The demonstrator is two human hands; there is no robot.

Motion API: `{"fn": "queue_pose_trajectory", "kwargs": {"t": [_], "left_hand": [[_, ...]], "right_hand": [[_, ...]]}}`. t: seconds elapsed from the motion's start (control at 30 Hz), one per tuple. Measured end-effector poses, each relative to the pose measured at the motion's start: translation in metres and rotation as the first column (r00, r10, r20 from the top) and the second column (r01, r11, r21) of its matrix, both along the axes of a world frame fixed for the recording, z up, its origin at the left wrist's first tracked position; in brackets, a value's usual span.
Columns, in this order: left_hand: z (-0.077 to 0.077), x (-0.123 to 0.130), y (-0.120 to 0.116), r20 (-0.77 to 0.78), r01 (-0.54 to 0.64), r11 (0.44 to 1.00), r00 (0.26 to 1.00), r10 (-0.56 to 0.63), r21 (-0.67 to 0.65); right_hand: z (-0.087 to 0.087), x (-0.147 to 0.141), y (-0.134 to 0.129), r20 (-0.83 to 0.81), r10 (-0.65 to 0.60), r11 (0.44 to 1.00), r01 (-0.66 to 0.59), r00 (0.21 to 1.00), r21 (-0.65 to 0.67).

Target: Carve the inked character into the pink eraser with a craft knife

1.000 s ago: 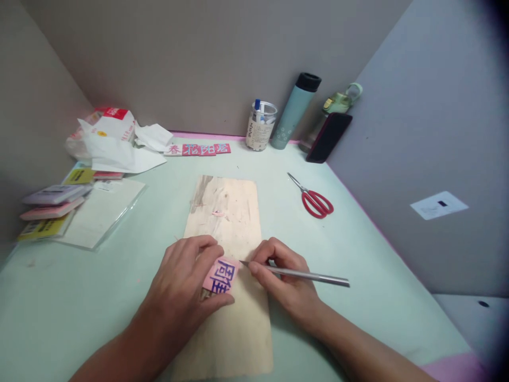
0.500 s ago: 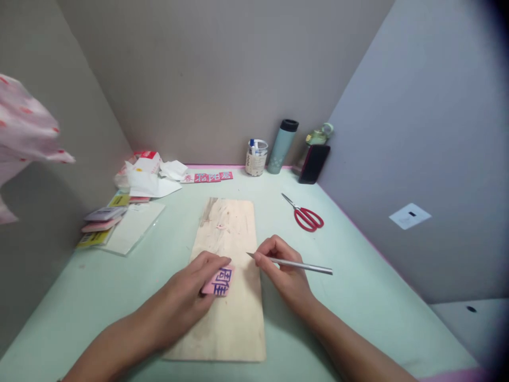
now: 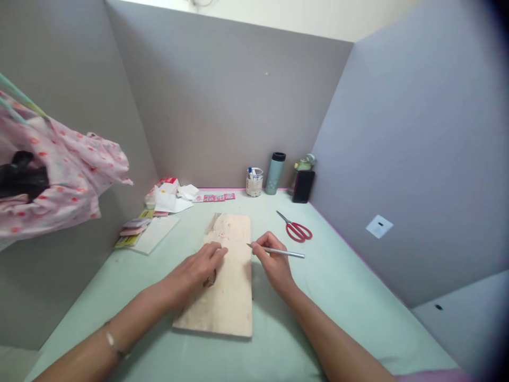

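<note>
I am pinching the knife in my right hand at the board's right edge, my left hand, grip unclear, ideally bracing well apart from the blade.

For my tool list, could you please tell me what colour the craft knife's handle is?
Silver; the craft knife's handle shows best in the head view.

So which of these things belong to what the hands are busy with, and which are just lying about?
Seemingly in use:
silver knife, held in the right hand
wooden board, beneath the left hand

Probably just lying about:
red-handled scissors
pen cup
blue-green flask
phone
</note>
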State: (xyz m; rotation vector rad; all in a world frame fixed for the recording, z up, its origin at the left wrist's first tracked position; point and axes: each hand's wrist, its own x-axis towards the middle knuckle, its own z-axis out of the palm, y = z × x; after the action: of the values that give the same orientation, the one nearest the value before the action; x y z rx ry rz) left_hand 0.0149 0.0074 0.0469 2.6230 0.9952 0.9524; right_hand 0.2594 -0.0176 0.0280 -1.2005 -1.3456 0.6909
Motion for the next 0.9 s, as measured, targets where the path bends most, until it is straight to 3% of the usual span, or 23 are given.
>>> {"fn": "queue_pose_trajectory", "kwargs": {"t": [0.07, 0.17, 0.27, 0.43, 0.57, 0.67, 0.8, 0.9], "left_hand": [[0.002, -0.001, -0.001, 0.006, 0.003, 1.000, 1.000, -0.003, -0.021], [-0.002, -0.001, -0.002, 0.088, -0.080, 0.996, 0.993, 0.082, -0.024], [-0.008, 0.000, -0.006, 0.120, -0.055, 0.996, 0.991, 0.064, -0.075], [-0.003, 0.002, -0.049, 0.331, -0.192, 0.977, 0.920, 0.212, -0.091], [-0.006, 0.013, -0.104, 0.417, -0.251, 0.958, 0.863, 0.286, -0.137], [-0.013, 0.023, -0.130, 0.482, -0.248, 0.952, 0.821, 0.305, -0.179], [-0.020, 0.027, -0.141, 0.531, -0.193, 0.960, 0.802, 0.274, -0.204], [-0.022, 0.024, -0.145, 0.506, -0.112, 0.967, 0.835, 0.216, -0.228]], "right_hand": [[-0.002, -0.001, 0.000, -0.011, 0.008, 1.000, -0.008, 1.000, 0.008], [-0.004, -0.002, 0.001, -0.032, 0.018, 1.000, -0.017, 0.999, 0.017], [-0.004, -0.001, 0.004, -0.061, 0.043, 0.999, -0.042, 0.997, 0.015], [0.011, -0.004, -0.006, -0.103, 0.172, 0.984, -0.175, 0.980, -0.024], [0.031, -0.019, -0.043, -0.114, 0.284, 0.955, -0.292, 0.952, -0.059], [0.039, -0.032, -0.081, -0.138, 0.358, 0.923, -0.372, 0.924, -0.095], [0.029, -0.042, -0.120, -0.330, 0.342, 0.890, -0.416, 0.880, -0.189], [0.014, -0.049, -0.133, -0.461, 0.256, 0.911, -0.371, 0.850, -0.178]]}}
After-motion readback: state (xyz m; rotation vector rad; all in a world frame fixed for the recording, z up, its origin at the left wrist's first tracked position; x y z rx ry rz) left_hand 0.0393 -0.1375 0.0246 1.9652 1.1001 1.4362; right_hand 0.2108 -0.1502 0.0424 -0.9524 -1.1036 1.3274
